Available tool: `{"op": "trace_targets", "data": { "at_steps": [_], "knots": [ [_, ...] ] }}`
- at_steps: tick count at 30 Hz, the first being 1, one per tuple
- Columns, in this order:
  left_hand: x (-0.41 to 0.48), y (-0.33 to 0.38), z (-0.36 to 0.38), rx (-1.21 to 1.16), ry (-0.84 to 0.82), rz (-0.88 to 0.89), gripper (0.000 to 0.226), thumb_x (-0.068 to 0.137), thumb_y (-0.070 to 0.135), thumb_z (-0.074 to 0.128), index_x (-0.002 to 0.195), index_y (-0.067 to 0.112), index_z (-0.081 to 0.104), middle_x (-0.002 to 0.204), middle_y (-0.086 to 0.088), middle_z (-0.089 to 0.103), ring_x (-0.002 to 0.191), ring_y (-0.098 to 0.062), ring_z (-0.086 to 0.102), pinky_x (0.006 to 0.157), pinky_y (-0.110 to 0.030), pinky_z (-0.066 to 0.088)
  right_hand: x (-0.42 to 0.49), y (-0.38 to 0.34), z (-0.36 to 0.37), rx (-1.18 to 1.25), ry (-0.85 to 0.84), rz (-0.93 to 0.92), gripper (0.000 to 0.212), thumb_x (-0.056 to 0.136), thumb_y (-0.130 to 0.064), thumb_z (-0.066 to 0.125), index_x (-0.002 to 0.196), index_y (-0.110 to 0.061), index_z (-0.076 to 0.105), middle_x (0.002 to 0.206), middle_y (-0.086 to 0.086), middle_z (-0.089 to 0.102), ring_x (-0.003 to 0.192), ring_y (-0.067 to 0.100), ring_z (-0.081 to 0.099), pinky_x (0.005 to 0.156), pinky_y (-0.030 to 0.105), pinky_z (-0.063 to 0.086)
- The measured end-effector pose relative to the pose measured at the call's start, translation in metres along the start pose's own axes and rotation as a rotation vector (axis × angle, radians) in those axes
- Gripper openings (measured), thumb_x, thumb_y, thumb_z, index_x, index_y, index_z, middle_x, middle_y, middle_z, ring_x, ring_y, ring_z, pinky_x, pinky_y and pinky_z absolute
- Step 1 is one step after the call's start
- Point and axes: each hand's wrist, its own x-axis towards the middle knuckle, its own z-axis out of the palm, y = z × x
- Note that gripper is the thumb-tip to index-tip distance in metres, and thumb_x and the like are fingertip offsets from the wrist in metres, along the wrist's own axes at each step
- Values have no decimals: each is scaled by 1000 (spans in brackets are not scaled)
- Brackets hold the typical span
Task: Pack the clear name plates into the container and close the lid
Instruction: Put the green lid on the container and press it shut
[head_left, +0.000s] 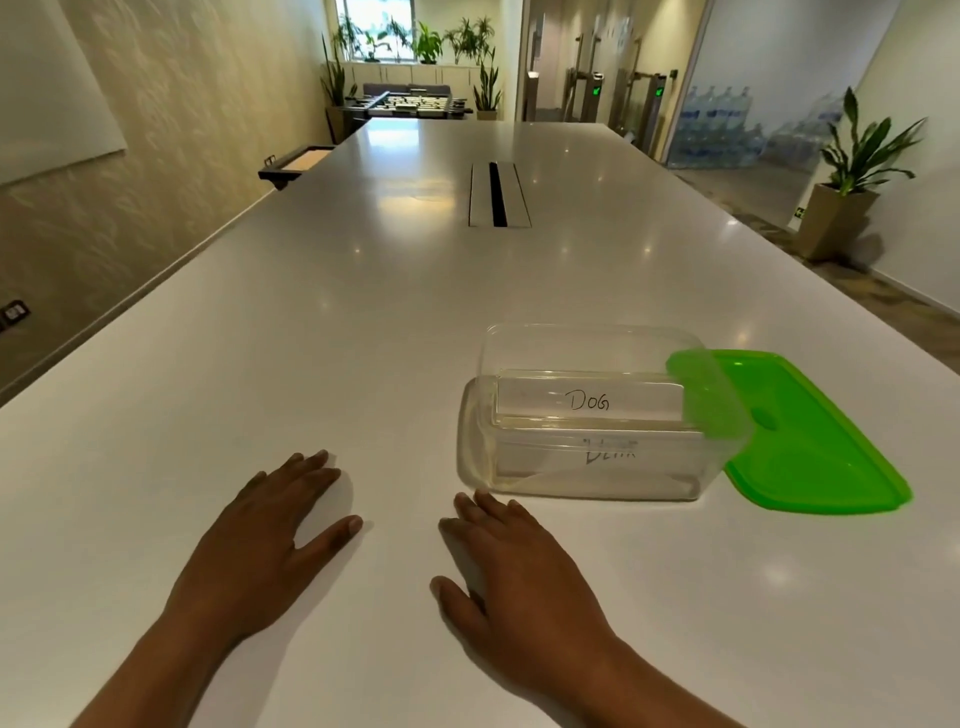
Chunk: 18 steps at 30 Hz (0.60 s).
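Left hand (270, 525) and right hand (514, 566) lie flat and empty on the white surface (363, 312); clear name plates (587, 400) sit inside the transparent rectangular container (592, 467), so only fitting the green plastic lid (810, 447) beside it seems left.

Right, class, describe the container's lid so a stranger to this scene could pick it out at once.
Start at the long white table. On its near right part, just beyond the right hand, stands a clear container holding name plates. The lid lies at the container's right side, the only bright green thing on the table.
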Motion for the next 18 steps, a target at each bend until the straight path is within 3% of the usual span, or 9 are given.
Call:
{"op": "trace_targets", "data": {
  "at_steps": [7, 12, 18],
  "knots": [
    [-1, 0, 1, -27, 5, 21, 82, 80, 79, 21, 144, 31, 38, 156, 18, 25, 144, 2, 13, 118, -28, 10, 0, -1, 0, -14, 19, 41, 51, 86, -51, 53, 129, -26, 57, 144, -5, 49, 138, 10, 36, 112, 25, 19],
    [0, -3, 1, -27, -10, 44, 85, 80, 78, 19, 145, 27, 37, 157, 12, 26, 146, -5, 16, 119, -31, 10, -2, 3, -6, 61, 135, 172, 43, 80, -53, 62, 117, -30, 64, 123, -14, 63, 119, 4, 53, 99, 24, 43],
    [1, 18, 1, -121, -64, 70, 88, 75, 81, 22, 147, 31, 30, 158, 14, 20, 146, -4, 10, 118, -29, 8, -21, 11, -42, 142, 335, 275, 34, 76, -50, 62, 105, -32, 68, 105, -22, 67, 97, -6, 61, 80, 9, 43]
  ]
}}
